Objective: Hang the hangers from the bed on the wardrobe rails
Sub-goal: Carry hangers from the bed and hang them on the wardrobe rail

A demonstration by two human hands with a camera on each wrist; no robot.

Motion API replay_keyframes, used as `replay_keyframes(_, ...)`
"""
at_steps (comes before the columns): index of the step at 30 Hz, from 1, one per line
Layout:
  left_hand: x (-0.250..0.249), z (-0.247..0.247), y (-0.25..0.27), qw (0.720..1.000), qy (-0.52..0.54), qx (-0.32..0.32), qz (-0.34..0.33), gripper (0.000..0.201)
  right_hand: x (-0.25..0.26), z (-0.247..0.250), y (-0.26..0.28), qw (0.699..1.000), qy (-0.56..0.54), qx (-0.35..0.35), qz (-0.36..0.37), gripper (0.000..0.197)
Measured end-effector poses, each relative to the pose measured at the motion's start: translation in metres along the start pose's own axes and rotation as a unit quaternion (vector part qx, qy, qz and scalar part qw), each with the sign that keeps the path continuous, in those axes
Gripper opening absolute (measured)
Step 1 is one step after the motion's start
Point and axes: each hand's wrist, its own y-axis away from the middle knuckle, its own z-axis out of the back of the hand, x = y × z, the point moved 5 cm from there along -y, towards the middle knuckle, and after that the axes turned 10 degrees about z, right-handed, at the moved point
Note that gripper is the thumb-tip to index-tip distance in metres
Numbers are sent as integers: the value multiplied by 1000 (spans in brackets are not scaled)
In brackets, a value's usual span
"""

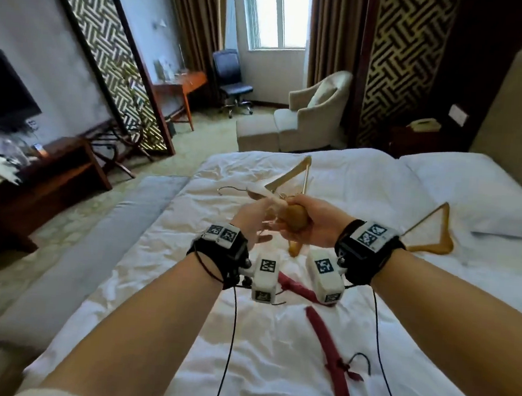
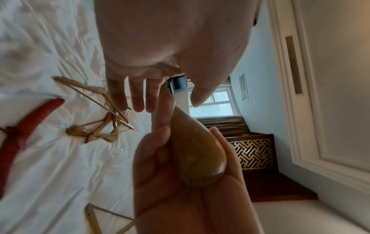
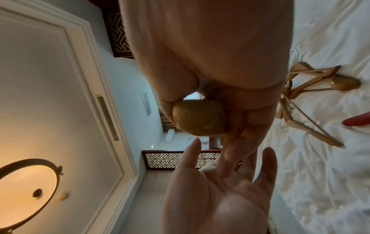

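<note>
Over the white bed (image 1: pixel 180 332) my right hand (image 1: pixel 316 217) grips the rounded end of a wooden hanger (image 1: pixel 296 221); the wrist views show that end (image 2: pixel 198 158) (image 3: pixel 200 120) wrapped by its fingers (image 3: pixel 240 126). My left hand (image 1: pixel 251 220) is just left of it, fingers straight and spread (image 2: pixel 138 101), holding nothing. A pile of wooden hangers (image 1: pixel 289 175) (image 2: pixel 100 126) lies on the sheet beyond the hands. A lone wooden hanger (image 1: pixel 432 233) lies at right, and a red padded hanger (image 1: pixel 335 353) lies near me.
A grey bench (image 1: pixel 70 264) runs along the bed's left side. Beyond the bed stand a beige armchair (image 1: pixel 313 108) with footstool, a desk with an office chair (image 1: pixel 231 80), and a TV (image 1: pixel 2 93) over a low wooden table at left. No wardrobe is in view.
</note>
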Motion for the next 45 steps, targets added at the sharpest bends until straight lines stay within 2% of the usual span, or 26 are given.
replay_keyframes(4, -22, -2, 8, 994, 91, 47, 27, 18, 19, -22, 26, 993, 45, 108, 26, 29)
replay_keyframes(8, -37, 3, 19, 991, 119, 35, 56, 20, 27, -28, 37, 982, 95, 160, 40, 29)
replay_keyframes(13, -44, 4, 26, 989, 118, 41, 80, 27, 24, -21, 34, 960, 170, 221, 14, 35)
replay_keyframes(16, -42, 13, 30, 993, 83, 9, 78, 29, 21, -10, 25, 935, 294, 200, -2, 42)
replay_keyframes(19, -42, 31, 33, 995, 59, -39, 69, 21, 29, -4, 13, 908, 382, 171, 17, 34)
replay_keyframes(24, -35, 73, 47, 992, -36, -117, 7, 19, 65, -21, -8, 910, 388, 104, 101, 23)
replay_keyframes(28, -29, 113, 67, 978, -111, -174, -24, 41, 79, -51, -24, 909, 368, 67, 181, 38)
replay_keyframes(30, -31, 129, 80, 966, -150, -206, -32, 41, 80, -62, -36, 882, 412, 47, 225, 51)
replay_keyframes(34, -26, 162, 107, 947, -208, -240, -42, 35, 77, -93, -55, 796, 517, 20, 314, 80)
replay_keyframes(37, -13, 190, 130, 938, -233, -251, -46, 40, 59, -125, -64, 774, 550, 68, 305, 86)
replay_keyframes(39, -3, 214, 151, 931, -242, -268, -45, 41, 35, -154, -68, 768, 560, 118, 288, 72)
replay_keyframes(41, 7, 237, 171, 926, -242, -286, -41, 41, 9, -178, -65, 789, 538, 145, 260, 47)
replay_keyframes(45, 36, 289, 220, 915, -229, -330, -28, 41, -40, -244, -51, 758, 566, 207, 250, 18)
